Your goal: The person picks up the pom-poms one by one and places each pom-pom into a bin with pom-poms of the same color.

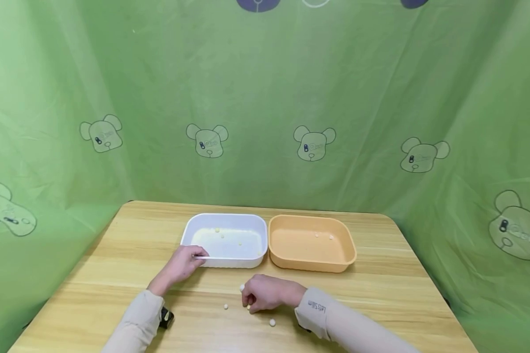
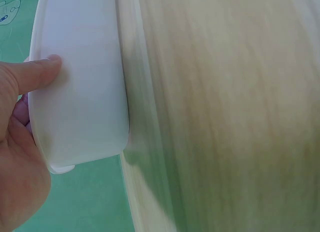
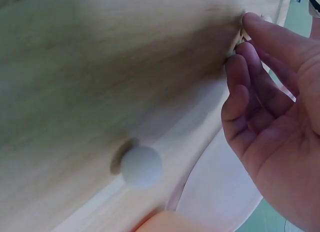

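Wood-grain table (image 1: 393, 294), green cloth (image 1: 256, 88) behind; left fingers (image 1: 197, 250) grip white tray (image 1: 240, 263), right fingers (image 3: 237, 72) pinch yellow ball (image 1: 249, 307).

Appears to be a curtained booth, judging by green bear-printed sheeting (image 1: 256, 88) behind and on both sides of the wood-grain surface (image 1: 393, 279).

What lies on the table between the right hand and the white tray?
In the head view, a white ball lies between the right hand and the white tray, close to the hand.
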Available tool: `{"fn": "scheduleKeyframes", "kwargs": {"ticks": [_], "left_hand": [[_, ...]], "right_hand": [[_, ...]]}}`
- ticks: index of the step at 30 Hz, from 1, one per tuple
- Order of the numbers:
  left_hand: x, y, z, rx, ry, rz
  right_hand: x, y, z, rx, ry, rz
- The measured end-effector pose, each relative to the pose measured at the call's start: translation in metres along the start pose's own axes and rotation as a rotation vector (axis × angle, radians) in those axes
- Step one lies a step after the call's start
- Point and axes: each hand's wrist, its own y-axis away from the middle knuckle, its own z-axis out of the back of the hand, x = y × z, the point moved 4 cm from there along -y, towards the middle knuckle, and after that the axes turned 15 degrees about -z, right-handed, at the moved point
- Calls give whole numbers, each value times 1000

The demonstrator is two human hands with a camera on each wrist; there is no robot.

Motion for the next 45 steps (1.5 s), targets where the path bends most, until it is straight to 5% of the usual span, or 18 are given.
{"fn": "scheduleKeyframes", "kwargs": {"ticks": [19,33,45], "left_hand": [[-2,-1,1,-4,-1,2],[1,-1,0,4,0,10],[0,0,0,4,4,-5]], "right_hand": [[-12,10,7,-8,-31,-39],[-29,27,21,-14,-185,-123],[-41,29,41,-105,-241,-144]]}}
